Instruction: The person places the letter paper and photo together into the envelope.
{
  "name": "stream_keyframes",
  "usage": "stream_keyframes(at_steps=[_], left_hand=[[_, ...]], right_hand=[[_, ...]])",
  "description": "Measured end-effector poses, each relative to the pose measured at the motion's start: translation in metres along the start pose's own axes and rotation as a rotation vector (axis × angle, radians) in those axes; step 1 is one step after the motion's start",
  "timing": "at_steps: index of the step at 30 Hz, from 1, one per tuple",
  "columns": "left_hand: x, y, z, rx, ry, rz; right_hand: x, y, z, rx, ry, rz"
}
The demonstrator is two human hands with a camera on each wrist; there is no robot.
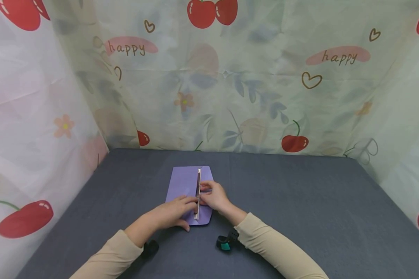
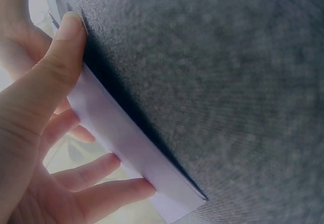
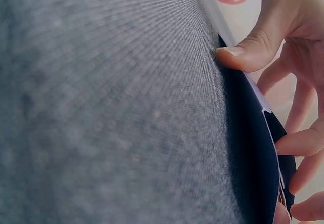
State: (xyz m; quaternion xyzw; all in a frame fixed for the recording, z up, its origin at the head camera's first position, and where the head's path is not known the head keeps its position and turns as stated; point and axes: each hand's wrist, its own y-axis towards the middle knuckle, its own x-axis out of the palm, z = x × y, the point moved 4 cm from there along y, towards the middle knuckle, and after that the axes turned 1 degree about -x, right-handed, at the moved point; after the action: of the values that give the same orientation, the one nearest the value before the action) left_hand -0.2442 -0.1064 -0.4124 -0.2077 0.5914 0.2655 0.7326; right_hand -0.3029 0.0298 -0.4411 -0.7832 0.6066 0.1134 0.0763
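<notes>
A purple envelope [image 1: 181, 180] lies on the table with its flap [image 1: 206, 213] spread to the right. A thin pale-edged strip [image 1: 197, 209] runs lengthwise along the flap's fold, a dark line beside it; whether it is the envelope's mouth or something inside, I cannot tell. My left hand [image 1: 172, 213] rests over the envelope's near part, fingers reaching the strip, thumb [image 2: 71, 32] at the near edge. Extended fingers touch the lilac surface [image 2: 126, 143] in the left wrist view. From the right, my right hand [image 1: 214, 195] pinches the strip around its middle.
Dark grey cloth covers the table [image 1: 300, 201]. Behind it hangs a curtain [image 1: 258, 89] printed with cherries and hearts, and more printed cloth encloses both sides. Dark wrist devices show below the cuffs, one with a green patch [image 1: 225, 246].
</notes>
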Motion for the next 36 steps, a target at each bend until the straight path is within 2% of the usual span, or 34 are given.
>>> stream_keyframes(at_steps=[10,18,26,36], left_hand=[[0.0003,0.0003,0.0002,-0.006,-0.008,-0.002],[0.0002,0.0,0.0006,0.012,-0.005,0.011],[0.0002,0.0005,0.0002,-0.005,-0.014,-0.008],[0.0007,0.0017,0.0001,0.009,-0.025,-0.004]], right_hand=[[0.0011,0.0015,0.0018,0.012,-0.04,-0.011],[0.0031,0.001,0.0008,0.004,-0.03,-0.014],[0.0039,0.0022,0.0004,0.005,-0.006,-0.023],[0.0041,0.0024,-0.0014,0.015,-0.008,-0.04]])
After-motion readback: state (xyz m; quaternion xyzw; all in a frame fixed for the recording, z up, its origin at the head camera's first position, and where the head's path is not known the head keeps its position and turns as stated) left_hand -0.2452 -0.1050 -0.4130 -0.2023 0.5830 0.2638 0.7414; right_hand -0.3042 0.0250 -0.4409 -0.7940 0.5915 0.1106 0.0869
